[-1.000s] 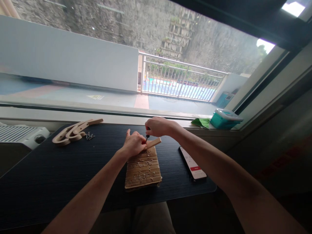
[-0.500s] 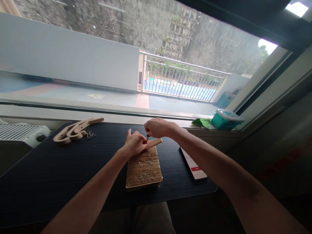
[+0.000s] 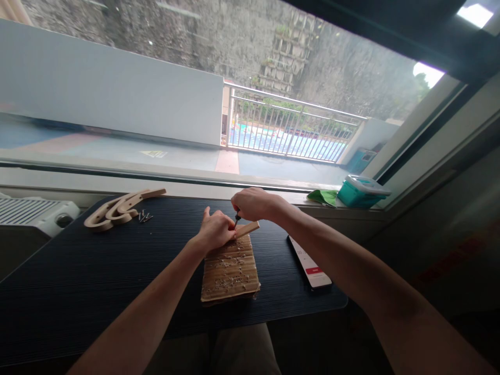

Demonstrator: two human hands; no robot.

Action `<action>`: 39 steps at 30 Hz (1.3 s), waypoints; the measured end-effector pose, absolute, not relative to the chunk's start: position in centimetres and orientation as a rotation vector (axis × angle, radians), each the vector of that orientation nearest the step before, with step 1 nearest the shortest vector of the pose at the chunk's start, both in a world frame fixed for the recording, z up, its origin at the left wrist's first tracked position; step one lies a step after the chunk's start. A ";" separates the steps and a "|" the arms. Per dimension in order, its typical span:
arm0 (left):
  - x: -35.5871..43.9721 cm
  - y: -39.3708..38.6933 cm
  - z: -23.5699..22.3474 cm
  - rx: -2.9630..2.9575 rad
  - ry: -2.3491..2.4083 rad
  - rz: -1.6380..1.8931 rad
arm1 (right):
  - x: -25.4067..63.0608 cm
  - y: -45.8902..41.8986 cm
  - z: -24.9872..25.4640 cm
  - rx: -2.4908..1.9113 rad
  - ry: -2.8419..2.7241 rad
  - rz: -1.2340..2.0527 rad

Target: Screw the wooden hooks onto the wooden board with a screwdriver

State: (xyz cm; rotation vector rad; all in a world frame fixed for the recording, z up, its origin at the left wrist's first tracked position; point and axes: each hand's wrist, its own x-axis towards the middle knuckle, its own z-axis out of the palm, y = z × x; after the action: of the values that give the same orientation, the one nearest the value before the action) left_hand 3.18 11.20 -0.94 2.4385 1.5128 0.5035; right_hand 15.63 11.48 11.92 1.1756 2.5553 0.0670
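Note:
My right hand (image 3: 252, 203) is closed around the handle of a screwdriver (image 3: 236, 219), whose thin shaft points down. Its tip meets the wooden piece near my left fingertips, where the exact contact is hidden. My left hand (image 3: 215, 229) grips that pale wooden piece (image 3: 248, 229), and one straight end sticks out to the right. Beneath the piece lies a pad of corrugated cardboard (image 3: 230, 268), its ridged top scattered with small pale crumbs.
Curved wooden pieces (image 3: 102, 221) and several loose screws (image 3: 145, 216) lie at the left on the dark table (image 3: 117, 276). A phone (image 3: 314, 271) rests near my right forearm. On the windowsill are a green cloth-like item (image 3: 323, 196) and a teal lidded box (image 3: 360, 194).
Both hands stay in nearly the same place. A bit more of the screwdriver shows below my right fingers, which have shifted slightly around the handle.

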 end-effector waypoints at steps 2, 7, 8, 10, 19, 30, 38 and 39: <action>3.2 11.3 -1.0 2.433 1.516 0.503 | 15.6 11.5 11.6 1.182 2.550 0.079; 3.2 11.3 -0.9 2.437 1.521 0.487 | 15.2 11.3 11.9 1.244 2.498 0.091; 3.1 11.2 -0.9 2.438 1.518 0.482 | 15.2 11.2 12.0 1.255 2.482 0.084; 3.1 11.2 -0.9 2.445 1.510 0.477 | 15.1 11.2 12.3 1.243 2.465 0.064; 3.3 11.3 -1.1 2.446 1.540 0.488 | 15.4 11.6 11.6 1.187 2.499 0.040; 3.2 11.0 -0.7 2.458 1.519 0.501 | 15.2 11.5 12.5 1.167 2.433 0.010; 3.2 11.5 -1.4 2.441 1.545 0.492 | 15.1 11.7 11.6 1.155 2.480 0.037; 3.2 11.4 -1.4 2.442 1.550 0.491 | 15.0 11.7 11.5 1.171 2.473 0.046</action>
State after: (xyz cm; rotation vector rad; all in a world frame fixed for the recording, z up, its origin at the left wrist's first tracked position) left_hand 3.19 11.44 -1.38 2.4417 1.5498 0.4908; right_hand 15.01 11.70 11.50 1.1714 2.4733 0.0456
